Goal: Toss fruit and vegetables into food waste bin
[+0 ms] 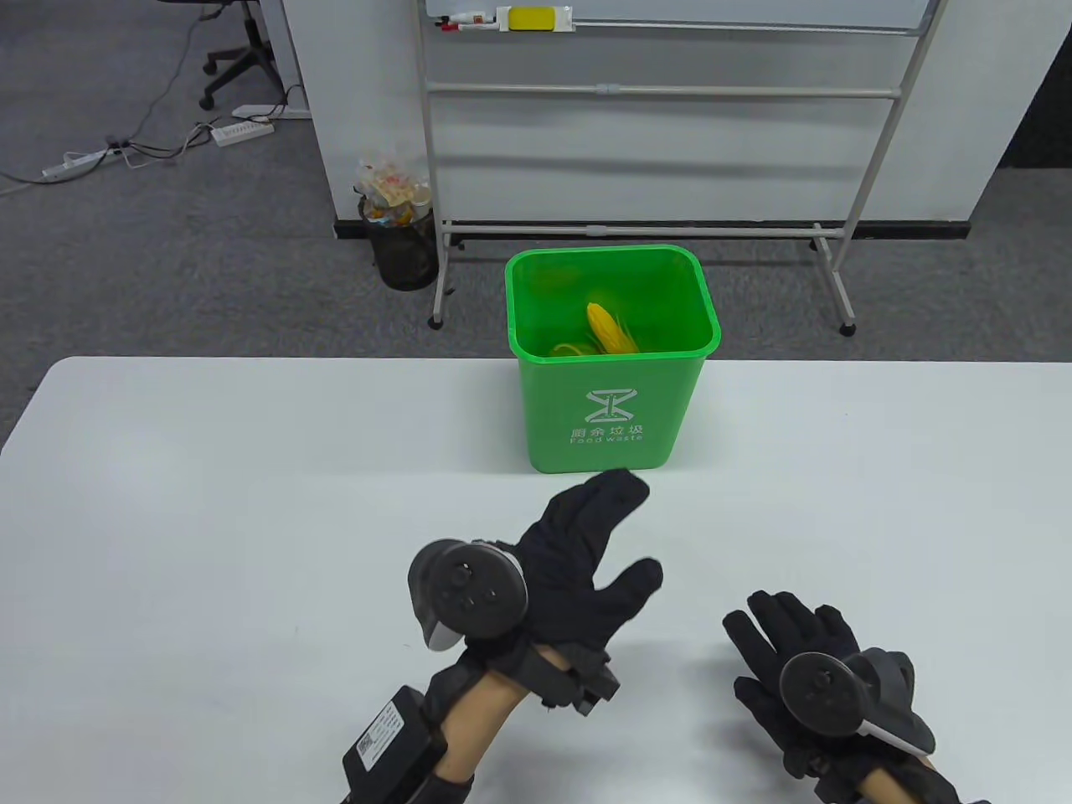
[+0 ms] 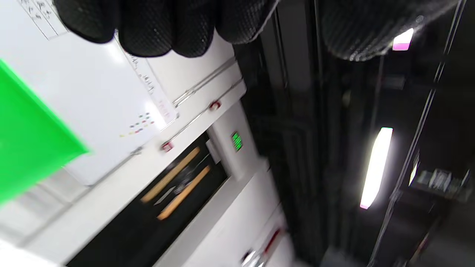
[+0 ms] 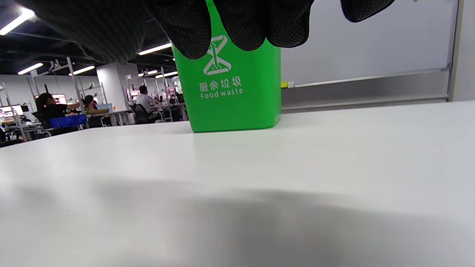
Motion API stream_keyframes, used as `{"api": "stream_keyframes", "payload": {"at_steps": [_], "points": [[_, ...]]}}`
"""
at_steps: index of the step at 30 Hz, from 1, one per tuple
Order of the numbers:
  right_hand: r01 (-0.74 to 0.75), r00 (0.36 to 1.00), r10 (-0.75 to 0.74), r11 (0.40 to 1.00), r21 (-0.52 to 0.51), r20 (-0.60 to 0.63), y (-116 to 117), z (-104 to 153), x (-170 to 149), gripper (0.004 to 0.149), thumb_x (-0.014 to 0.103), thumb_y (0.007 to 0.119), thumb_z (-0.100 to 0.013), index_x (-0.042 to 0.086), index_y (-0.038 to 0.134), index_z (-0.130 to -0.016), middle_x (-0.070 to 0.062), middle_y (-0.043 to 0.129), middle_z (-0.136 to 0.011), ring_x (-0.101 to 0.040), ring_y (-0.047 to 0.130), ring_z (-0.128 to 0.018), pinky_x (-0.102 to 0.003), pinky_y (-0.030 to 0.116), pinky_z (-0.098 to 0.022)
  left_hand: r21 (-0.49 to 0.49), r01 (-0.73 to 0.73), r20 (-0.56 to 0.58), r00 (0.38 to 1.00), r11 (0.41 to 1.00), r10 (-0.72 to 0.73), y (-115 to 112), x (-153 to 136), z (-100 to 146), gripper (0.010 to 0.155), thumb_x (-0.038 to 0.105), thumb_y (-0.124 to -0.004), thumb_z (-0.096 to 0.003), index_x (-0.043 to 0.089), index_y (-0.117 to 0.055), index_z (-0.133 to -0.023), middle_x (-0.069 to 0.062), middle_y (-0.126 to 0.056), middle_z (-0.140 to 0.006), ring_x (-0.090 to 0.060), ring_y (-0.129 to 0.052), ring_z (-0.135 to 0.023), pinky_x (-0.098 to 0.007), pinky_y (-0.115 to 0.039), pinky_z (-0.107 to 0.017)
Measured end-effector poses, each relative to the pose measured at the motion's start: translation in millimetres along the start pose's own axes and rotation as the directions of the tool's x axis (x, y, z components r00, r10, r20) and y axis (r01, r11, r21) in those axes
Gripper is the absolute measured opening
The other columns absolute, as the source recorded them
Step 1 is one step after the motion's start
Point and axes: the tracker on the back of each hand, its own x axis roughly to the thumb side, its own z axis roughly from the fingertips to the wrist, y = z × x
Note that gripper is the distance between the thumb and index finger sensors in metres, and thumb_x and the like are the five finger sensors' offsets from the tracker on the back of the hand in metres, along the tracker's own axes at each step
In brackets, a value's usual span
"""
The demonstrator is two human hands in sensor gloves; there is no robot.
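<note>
— Right hand (image 1: 825,678): status?
— Palm down low over the bench (image 1: 209,502), fingers loosely spread, grip empty.
— Left hand (image 1: 578,561)?
— Raised, fingers splayed open, grip holding nothing. Food waste bin (image 1: 611,394) stands just beyond its fingertips, upright on the bench.
— Contents?
— Corn cob (image 1: 610,328) and other yellow produce lie inside.

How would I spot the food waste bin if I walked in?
Find the white table; at its far edge, near the middle, stands a green bin. Unlike the dark mesh wastebasket on the floor behind, it is bright green, printed "Food waste", with yellow corn inside.
</note>
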Motion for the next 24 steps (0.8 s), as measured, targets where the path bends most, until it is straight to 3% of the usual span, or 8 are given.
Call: {"api": "stream_keyframes", "payload": {"at_steps": [1,3,5,7,9,12,24], "points": [[-0.006,1.000,0.007,1.000,-0.012,0.003,-0.6,0.4,1.6,0.073,0.050,0.074,-0.042,0.024,0.054,-0.107,-0.012,0.046,-0.115,-0.043,0.050,-0.110,-0.073,0.038,-0.074,-0.031,0.081,-0.005,0.997,0.996,-0.082,-5.8,-1.8,7.9,0.079,0.059,-0.073,-0.0447,0.013,-0.050,-0.105,-0.022,-0.052,-0.111,-0.053,-0.061,-0.096,-0.068,-0.056,-0.067],[-0.054,0.998,0.055,0.997,-0.046,0.014,-2.4,1.2,5.6,0.074,0.051,0.074,-0.042,0.026,0.052,-0.108,-0.011,0.043,-0.116,-0.043,0.047,-0.111,-0.074,0.036,-0.075,-0.124,0.346,-0.016,0.936,0.930,-0.351,-20.8,-9.5,28.6,0.083,0.062,-0.072,-0.0441,0.015,-0.045,-0.107,-0.022,-0.041,-0.114,-0.055,-0.050,-0.100,-0.072,-0.048,-0.069],[-0.088,0.996,0.089,0.994,-0.063,0.010,-2.8,1.0,6.8,0.076,0.052,0.074,-0.041,0.028,0.049,-0.108,-0.010,0.039,-0.117,-0.042,0.044,-0.113,-0.074,0.033,-0.075,-0.212,0.614,0.015,0.780,0.760,-0.625,-35.6,-22.7,47.6,0.086,0.063,-0.070,-0.0429,0.017,-0.040,-0.108,-0.022,-0.033,-0.116,-0.055,-0.041,-0.104,-0.075,-0.041,-0.070],[-0.119,0.993,0.119,0.991,-0.068,-0.002,-2.3,0.2,6.4,0.078,0.054,0.074,-0.041,0.030,0.045,-0.109,-0.008,0.036,-0.118,-0.041,0.040,-0.114,-0.075,0.030,-0.076,-0.267,0.769,0.042,0.611,0.580,-0.791,-44.2,-36.1,62.0,0.087,0.065,-0.068,-0.0419,0.018,-0.037,-0.108,-0.021,-0.030,-0.116,-0.054,-0.037,-0.104,-0.075,-0.038,-0.070],[-0.141,0.990,0.140,0.988,-0.068,-0.020,-1.4,-0.2,3.9,0.081,0.059,0.070,-0.040,0.032,0.041,-0.110,-0.007,0.033,-0.119,-0.041,0.036,-0.115,-0.076,0.028,-0.076,-0.263,0.812,0.034,0.548,0.521,-0.836,-46.7,-48.4,70.2,0.087,0.066,-0.068,-0.0404,0.018,-0.040,-0.108,-0.021,-0.034,-0.115,-0.053,-0.044,-0.103,-0.072,-0.044,-0.070],[-0.152,0.988,0.148,0.986,-0.075,-0.045,-0.5,-1.0,-2.4,0.083,0.062,0.067,-0.039,0.036,0.035,-0.111,-0.006,0.028,-0.120,-0.040,0.032,-0.116,-0.076,0.025,-0.076,-0.379,0.779,-0.043,0.524,0.499,-0.851,-43.3,-66.8,75.6,0.089,0.067,-0.066,-0.0402,0.020,-0.033,-0.109,-0.021,-0.022,-0.116,-0.054,-0.031,-0.105,-0.075,-0.034,-0.071],[-0.101,0.983,0.097,0.995,-0.023,-0.155,4.7,-6.5,-35.6,0.082,0.060,0.069,-0.040,0.035,0.036,-0.110,-0.006,0.028,-0.120,-0.040,0.032,-0.117,-0.076,0.024,-0.077,-0.433,0.709,-0.181,0.536,0.556,-0.825,-23.5,-102.4,89.3,0.089,0.066,-0.065,-0.0400,0.019,-0.035,-0.109,-0.022,-0.020,-0.116,-0.055,-0.030,-0.105,-0.076,-0.033,-0.070]]}}
